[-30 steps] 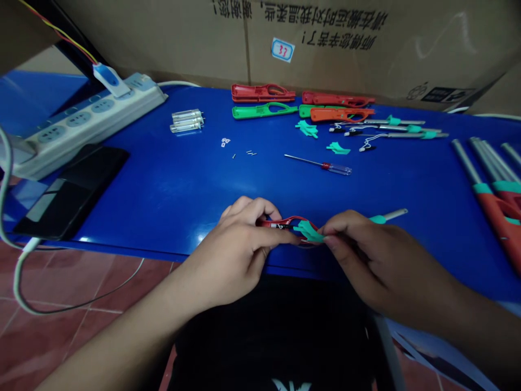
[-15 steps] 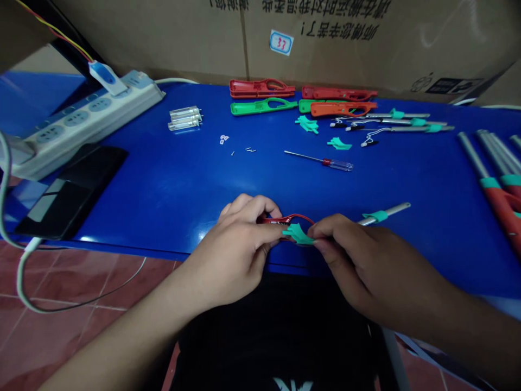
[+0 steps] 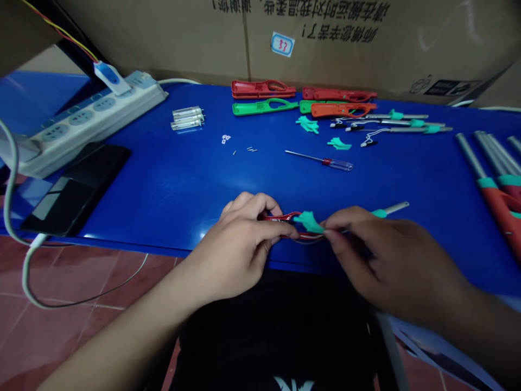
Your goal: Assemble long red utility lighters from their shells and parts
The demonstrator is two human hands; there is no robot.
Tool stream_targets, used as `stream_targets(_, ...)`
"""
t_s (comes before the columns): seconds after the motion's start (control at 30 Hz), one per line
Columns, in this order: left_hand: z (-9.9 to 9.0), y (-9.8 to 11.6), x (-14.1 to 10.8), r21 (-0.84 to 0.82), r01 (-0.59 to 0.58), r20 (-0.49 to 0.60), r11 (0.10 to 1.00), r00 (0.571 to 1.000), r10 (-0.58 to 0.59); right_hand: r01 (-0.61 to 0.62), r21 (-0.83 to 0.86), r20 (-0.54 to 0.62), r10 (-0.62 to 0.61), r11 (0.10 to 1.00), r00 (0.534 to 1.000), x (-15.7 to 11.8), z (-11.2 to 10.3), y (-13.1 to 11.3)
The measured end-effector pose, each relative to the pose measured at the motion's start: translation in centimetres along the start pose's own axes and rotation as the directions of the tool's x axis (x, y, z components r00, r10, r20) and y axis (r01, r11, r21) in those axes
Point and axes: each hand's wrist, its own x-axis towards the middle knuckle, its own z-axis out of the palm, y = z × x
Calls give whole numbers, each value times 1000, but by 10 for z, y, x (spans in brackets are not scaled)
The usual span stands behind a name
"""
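My left hand (image 3: pixel 244 244) is closed around a red lighter casing (image 3: pixel 293 217) at the table's front edge, its index finger lying along the near side. Between finger and thumb, my right hand (image 3: pixel 366 250) pinches the right end of a teal plastic trigger (image 3: pixel 310 221). The trigger is over the casing's handle opening; whether it touches the casing I cannot tell. Thin wires run along the near side of the casing. Behind my right hand lies a metal lighter tube (image 3: pixel 396 208) with a teal collar, partly hidden by the fingers.
A screwdriver (image 3: pixel 337 164) lies mid-table, with loose teal triggers (image 3: pixel 307 125) beyond it. Red, green (image 3: pixel 264 107) and orange casing halves line the back by a cardboard box (image 3: pixel 183 38). Clear lighter tanks (image 3: pixel 187 118), a power strip (image 3: pixel 93 117) and a phone (image 3: pixel 77 187) are left; assembled lighters (image 3: pixel 499 201) right.
My right hand has moved a little right with the teal trigger, away from my left index finger. My left hand stays on the red casing.
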Motion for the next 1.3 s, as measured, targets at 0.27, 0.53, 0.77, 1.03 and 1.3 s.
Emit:
stream_targets(0.27, 0, -1, 1, -24, -9, -12, 1000, 1000, 9, 353, -314, 123, -331, 881, 936, 8, -9, 15)
stream_targets(0.53, 1, -3, -1, -9, -25, -12, 1000, 1000, 24, 294, -310, 184, -247, 904, 952, 21, -6, 5)
stream_targets(0.77, 0, -2, 0, -16, -19, 5, 1000, 1000, 19, 303, -209, 85, -292, 930, 953, 13, 6, 16)
stream_targets(1.03, -2, -3, 0, -26, -34, 8, 999, 999, 35, 293, -91, -3, -294, 952, 956, 9, 12, 22)
stream_targets(1.3, -3, -5, -1, -27, -61, 10, 998, 998, 61, 299, -61, -61, -303, 952, 951, 9, 15, 27)
